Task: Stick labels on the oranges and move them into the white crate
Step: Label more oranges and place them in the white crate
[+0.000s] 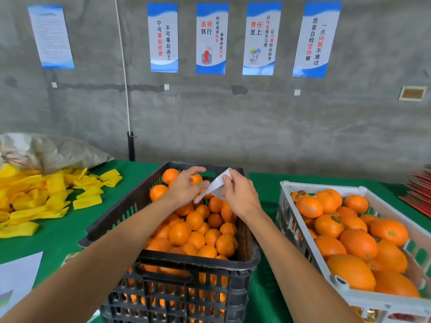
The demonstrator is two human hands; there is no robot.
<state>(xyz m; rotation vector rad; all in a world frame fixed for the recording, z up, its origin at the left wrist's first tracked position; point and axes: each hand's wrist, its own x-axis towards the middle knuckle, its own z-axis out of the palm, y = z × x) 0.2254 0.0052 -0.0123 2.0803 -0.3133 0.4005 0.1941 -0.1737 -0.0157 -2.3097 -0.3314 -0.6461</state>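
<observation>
Green cloth (pixel 263 190) covers the table (grey concrete wall (pixel 233 127) behind).

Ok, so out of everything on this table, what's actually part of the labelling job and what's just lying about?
Part of the job:
black crate of unlabelled oranges
white crate with labelled oranges
label sheet, held by the right hand, left hand at it

Lying about:
yellow wrappers
grey sack
red stack
wall posters

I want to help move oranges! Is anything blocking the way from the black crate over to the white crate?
Nothing visible blocks it. The black crate and white crate sit side by side on the green table, both open on top. Both hands hold a white label sheet above the oranges.
</observation>
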